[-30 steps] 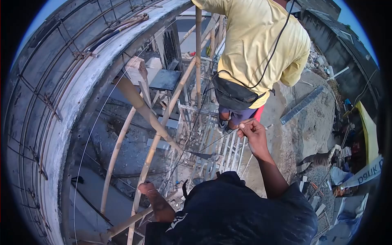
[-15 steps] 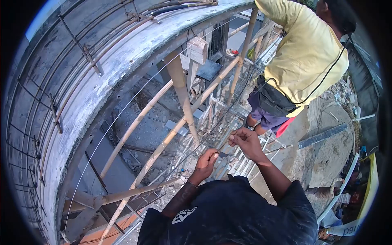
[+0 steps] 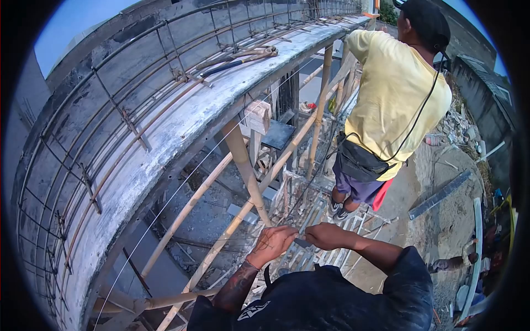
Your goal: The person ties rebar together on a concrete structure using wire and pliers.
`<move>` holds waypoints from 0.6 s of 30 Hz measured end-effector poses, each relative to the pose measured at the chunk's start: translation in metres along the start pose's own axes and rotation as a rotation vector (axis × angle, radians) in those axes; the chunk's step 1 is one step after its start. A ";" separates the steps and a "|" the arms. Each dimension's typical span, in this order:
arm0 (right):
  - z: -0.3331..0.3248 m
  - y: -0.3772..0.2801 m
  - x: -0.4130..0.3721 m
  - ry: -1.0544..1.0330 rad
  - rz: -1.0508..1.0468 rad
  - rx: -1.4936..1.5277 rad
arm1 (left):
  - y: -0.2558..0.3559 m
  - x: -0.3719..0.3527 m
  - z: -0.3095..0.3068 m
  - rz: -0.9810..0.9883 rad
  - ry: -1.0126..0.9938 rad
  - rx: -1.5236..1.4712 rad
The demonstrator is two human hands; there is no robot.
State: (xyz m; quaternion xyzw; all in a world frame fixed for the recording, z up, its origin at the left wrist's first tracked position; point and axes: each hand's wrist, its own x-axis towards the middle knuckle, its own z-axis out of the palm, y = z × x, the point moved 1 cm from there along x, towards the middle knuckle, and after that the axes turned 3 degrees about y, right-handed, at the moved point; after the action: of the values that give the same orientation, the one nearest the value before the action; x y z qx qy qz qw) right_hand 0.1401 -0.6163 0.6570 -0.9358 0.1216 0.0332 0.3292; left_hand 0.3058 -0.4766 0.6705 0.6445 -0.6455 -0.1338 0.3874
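My left hand (image 3: 275, 243) and my right hand (image 3: 327, 236) are close together in front of my chest, above the scaffold. Both have their fingers pinched, and a small dark flat piece (image 3: 302, 242) shows between them. What kind of thing it is, and which hand grips it, I cannot make out. To the left, a curved concrete ledge (image 3: 165, 151) carries a cage of steel bars (image 3: 105, 193). On the ledge lies a long-handled tool (image 3: 237, 57) with dark handles, apart from both hands.
A co-worker in a yellow shirt (image 3: 392, 99) stands ahead to the right, back turned. Bamboo poles (image 3: 190, 204) slant up below the ledge, and a taut string (image 3: 179, 185) runs along it. Rubble and a long grey beam (image 3: 440, 194) lie on the ground below.
My hands have come closer together; the thin strand seen at my right fingertips is now hidden. The view has tilted up, showing more of the ledge and the co-worker.
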 end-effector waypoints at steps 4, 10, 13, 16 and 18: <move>0.020 0.012 0.001 -0.320 0.311 0.609 | -0.004 -0.004 -0.002 0.019 -0.047 0.017; 0.014 -0.006 -0.023 -0.704 0.452 1.655 | -0.017 0.000 -0.032 0.019 0.052 0.000; 0.019 -0.010 -0.032 -0.789 0.214 2.046 | -0.043 -0.001 -0.037 0.018 0.142 -0.058; 0.018 -0.042 -0.031 -0.841 -0.108 2.246 | -0.050 -0.003 -0.025 -0.009 0.155 -0.113; 0.009 -0.077 -0.027 -0.845 -0.469 2.334 | -0.045 0.004 -0.016 -0.006 0.143 -0.150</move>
State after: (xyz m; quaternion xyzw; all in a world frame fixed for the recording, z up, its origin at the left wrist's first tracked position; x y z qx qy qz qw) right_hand 0.1335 -0.5472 0.7003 -0.0043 -0.2045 0.1431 0.9683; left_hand 0.3495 -0.4808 0.6521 0.6234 -0.6027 -0.1365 0.4790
